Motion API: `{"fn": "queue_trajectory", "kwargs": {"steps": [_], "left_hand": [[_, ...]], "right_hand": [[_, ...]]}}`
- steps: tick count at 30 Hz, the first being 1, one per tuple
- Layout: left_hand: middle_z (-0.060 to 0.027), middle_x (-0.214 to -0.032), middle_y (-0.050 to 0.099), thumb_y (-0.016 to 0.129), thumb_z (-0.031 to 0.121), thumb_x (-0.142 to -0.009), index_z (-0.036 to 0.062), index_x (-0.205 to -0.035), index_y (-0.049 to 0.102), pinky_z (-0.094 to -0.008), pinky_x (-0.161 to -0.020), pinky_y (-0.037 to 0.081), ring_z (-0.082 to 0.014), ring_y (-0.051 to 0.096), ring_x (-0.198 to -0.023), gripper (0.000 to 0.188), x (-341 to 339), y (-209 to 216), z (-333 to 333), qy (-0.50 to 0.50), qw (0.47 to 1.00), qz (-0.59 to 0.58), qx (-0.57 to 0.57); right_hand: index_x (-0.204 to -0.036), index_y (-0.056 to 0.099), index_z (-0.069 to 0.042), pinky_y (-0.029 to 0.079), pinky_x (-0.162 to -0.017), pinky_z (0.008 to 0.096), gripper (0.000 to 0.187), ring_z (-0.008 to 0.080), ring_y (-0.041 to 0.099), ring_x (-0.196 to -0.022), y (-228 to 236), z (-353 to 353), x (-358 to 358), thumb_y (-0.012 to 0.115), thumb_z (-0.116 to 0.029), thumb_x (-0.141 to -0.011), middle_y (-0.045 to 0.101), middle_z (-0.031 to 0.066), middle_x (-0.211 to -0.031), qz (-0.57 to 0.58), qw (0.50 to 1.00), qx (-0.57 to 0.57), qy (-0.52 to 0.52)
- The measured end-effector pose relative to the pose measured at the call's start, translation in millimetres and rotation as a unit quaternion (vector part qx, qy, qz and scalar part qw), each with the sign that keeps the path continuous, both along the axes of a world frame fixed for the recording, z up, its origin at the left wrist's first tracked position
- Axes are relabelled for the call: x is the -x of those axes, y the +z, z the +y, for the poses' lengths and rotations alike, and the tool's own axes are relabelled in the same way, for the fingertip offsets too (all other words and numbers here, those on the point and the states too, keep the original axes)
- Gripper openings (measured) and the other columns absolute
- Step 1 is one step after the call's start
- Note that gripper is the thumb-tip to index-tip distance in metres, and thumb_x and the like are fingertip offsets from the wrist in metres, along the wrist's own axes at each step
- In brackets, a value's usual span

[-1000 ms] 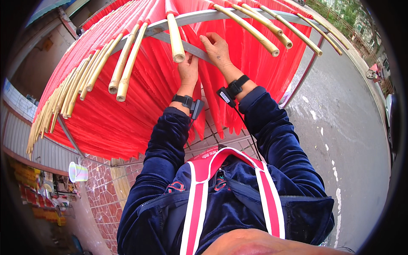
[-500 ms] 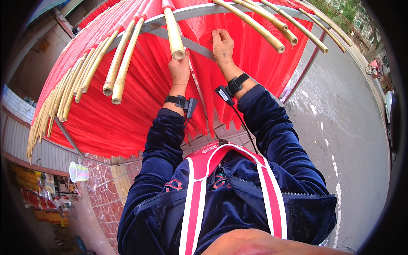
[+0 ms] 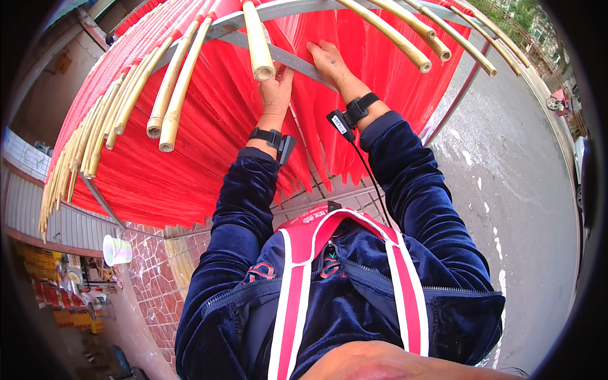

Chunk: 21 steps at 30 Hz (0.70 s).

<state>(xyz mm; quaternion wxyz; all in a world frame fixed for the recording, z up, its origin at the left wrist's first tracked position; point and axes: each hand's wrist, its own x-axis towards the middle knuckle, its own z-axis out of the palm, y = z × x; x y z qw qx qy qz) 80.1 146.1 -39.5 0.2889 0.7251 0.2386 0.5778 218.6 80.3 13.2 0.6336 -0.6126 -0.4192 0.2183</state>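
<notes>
Long red sheets (image 3: 190, 133), thin and limp, hang in dense rows from bamboo poles on a metal rack. My left hand (image 3: 275, 95) reaches up among them below the end of the nearest bamboo pole (image 3: 258, 47); its fingers are bent in at a sheet, and the pole hides part of them. To its right and a little higher, my right hand (image 3: 330, 63) is closed at the edge of another red sheet (image 3: 304, 101), just beyond a diagonal bar. Its fingertips press into the sheet and are partly covered.
The rack's grey metal bar (image 3: 285, 58) crosses close to both wrists. More bamboo poles (image 3: 174, 82) jut toward me on the left and right. A white bucket (image 3: 118, 251) stands at the left on red paving. Grey road (image 3: 519, 190) runs along the right.
My left hand has risen slightly and shifted right, its thumb now showing beside the pole. My right hand has shifted slightly left. The sheets between the hands hang differently.
</notes>
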Motion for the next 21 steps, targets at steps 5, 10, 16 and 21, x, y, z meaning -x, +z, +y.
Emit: {"fn": "queue_trajectory", "kwargs": {"steps": [5,10,16,21], "left_hand": [[-0.0133,-0.080,0.067,0.067,0.021,-0.090,-0.0005,-0.100,0.065,-0.0347,-0.071,0.050,-0.0212,0.064,-0.075,0.023,-11.1,3.2,11.3,0.038,0.998,0.008,-0.058],[-0.0123,-0.074,0.065,0.067,0.018,-0.090,-0.0020,-0.094,0.065,-0.0332,-0.067,0.049,-0.0193,0.061,-0.069,0.020,-21.7,-2.6,24.4,0.068,0.990,0.007,-0.120],[-0.0037,-0.071,0.064,0.063,0.011,-0.092,-0.0018,-0.090,0.065,-0.0268,-0.061,0.047,-0.0102,0.056,-0.064,0.013,-25.1,-16.2,34.5,0.042,0.991,-0.112,-0.065],[-0.0051,-0.067,0.062,0.067,0.016,-0.090,-0.0017,-0.082,0.065,-0.0312,-0.062,0.048,-0.0141,0.058,-0.062,0.019,-9.5,-24.8,39.5,0.076,0.987,-0.140,0.031]], "right_hand": [[-0.137,0.044,0.008,0.038,-0.104,0.0356,0.067,0.0328,0.050,-0.126,-6.1,5.5,-4.5,0.057,-0.039,-0.092,0.052,0.0255,-0.135,0.051,0.998,0.006,-0.021],[-0.137,0.046,0.007,0.038,-0.105,0.0357,0.068,0.0329,0.049,-0.127,-14.2,9.1,-6.2,0.058,-0.041,-0.091,0.051,0.0261,-0.136,0.035,0.997,0.002,-0.070],[-0.135,0.047,0.008,0.035,-0.107,0.0352,0.067,0.0324,0.047,-0.130,-16.1,2.0,-3.8,0.058,-0.041,-0.091,0.051,0.0259,-0.137,0.115,0.990,-0.032,-0.072],[-0.122,0.058,0.006,0.043,-0.094,0.0315,0.045,0.0229,0.058,-0.108,-36.1,13.4,-16.5,0.054,-0.030,-0.095,0.064,0.0167,-0.116,0.079,0.983,-0.128,-0.103]]}}
